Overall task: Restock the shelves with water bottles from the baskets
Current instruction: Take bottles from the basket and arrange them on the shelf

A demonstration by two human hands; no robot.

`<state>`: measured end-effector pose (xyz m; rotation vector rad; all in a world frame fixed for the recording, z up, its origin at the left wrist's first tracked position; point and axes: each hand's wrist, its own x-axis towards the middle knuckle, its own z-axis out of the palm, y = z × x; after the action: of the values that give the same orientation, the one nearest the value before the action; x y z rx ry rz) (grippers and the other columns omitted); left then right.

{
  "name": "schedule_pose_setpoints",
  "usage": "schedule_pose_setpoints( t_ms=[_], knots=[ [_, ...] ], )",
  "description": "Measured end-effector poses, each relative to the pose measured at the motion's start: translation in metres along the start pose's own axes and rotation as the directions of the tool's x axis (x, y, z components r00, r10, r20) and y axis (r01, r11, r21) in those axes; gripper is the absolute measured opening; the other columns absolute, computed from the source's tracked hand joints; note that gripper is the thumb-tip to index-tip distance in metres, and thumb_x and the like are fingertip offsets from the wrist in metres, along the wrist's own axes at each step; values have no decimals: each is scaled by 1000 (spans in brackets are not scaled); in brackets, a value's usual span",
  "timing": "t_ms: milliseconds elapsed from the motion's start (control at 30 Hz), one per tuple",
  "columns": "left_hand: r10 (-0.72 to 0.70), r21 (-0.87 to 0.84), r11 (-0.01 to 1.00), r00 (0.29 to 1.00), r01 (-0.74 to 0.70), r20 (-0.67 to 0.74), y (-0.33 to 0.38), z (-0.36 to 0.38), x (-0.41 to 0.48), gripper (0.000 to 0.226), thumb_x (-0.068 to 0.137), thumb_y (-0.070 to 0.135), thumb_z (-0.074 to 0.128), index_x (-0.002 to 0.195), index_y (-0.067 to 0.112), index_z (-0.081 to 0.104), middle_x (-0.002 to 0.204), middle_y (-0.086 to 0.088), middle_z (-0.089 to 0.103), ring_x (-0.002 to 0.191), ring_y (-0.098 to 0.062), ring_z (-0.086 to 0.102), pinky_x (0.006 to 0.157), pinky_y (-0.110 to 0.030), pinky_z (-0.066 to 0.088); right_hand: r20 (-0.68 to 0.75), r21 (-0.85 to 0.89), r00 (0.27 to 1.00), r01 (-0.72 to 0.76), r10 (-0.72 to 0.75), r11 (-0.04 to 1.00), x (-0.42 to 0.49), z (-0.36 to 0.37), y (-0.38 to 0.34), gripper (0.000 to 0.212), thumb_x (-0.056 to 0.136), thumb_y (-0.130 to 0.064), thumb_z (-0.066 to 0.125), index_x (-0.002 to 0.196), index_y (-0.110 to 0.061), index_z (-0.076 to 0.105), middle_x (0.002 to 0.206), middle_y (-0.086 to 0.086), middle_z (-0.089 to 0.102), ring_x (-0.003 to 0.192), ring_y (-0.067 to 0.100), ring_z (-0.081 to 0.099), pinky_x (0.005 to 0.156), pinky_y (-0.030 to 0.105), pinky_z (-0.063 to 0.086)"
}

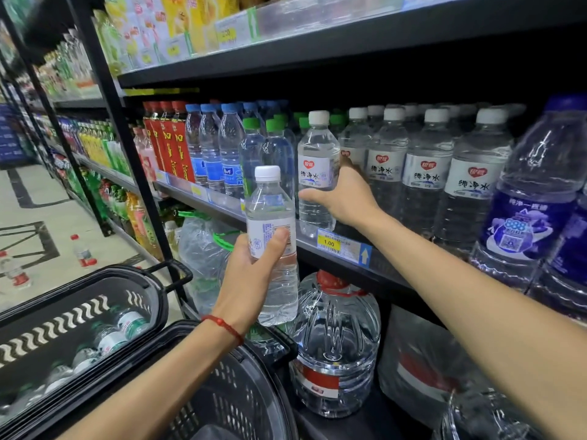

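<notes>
Now the left grip (251, 276) clasps 1 upright water bottle (270, 201); just above it, the right grip (344, 198) clasps a second bottle (317, 147) on the shelf (390, 274).

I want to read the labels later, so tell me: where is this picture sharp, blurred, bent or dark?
Head view: the bottle in the left hand and the price tag are sharp; the top-shelf packets are soft and overbright; the shelf edges bow from the wide lens; the blue bottle at the right edge looks stretched; the shelf's back is dark.
</notes>
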<state>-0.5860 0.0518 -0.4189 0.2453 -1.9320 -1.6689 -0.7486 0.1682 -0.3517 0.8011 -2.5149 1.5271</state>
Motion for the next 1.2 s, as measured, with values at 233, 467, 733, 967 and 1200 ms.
schedule_pose_setpoints(
  t_ms=[233,467,733,967,1200],
  knots=[
    [-24,-74,997,999,22,-34,0,7,7,75,71,78,67,127,29,61,118,7,74,110,-13,70,102,-50,52,-107,-104,994,-32,21,994,-1,7,13,53,81,-49,86,109,-16,56,93,-8,59,89,18,59,74,33,44],
    [6,-97,995,1000,-6,-2,1,9,12,75,74,72,70,130,24,56,125,5,69,113,-10,68,103,-46,51,-127,-167,992,-22,0,986,0,7,12,49,86,-51,80,88,-20,43,83,-6,52,71,13,49,62,32,38],
    [29,-127,992,999,-26,21,5,16,16,71,71,59,76,125,20,53,105,19,74,102,-7,71,97,-43,54,-123,-261,992,-64,33,963,-22,-13,8,43,97,-44,71,116,-8,58,96,2,60,84,19,54,74,33,44],
    [150,-32,989,986,-148,73,26,32,18,66,75,61,74,124,27,45,119,8,71,113,-14,68,103,-49,51,-13,-521,992,97,-122,848,-83,-61,2,38,93,-53,67,116,-23,70,113,-2,65,111,24,60,97,44,51],
    [338,85,933,934,-349,114,54,53,20,45,93,56,66,127,36,45,122,23,57,122,-7,53,96,-27,45,171,-738,979,205,-115,643,-138,-94,-10,46,92,-64,55,119,-28,65,115,-7,62,116,19,52,94,41,49]
  ],
)
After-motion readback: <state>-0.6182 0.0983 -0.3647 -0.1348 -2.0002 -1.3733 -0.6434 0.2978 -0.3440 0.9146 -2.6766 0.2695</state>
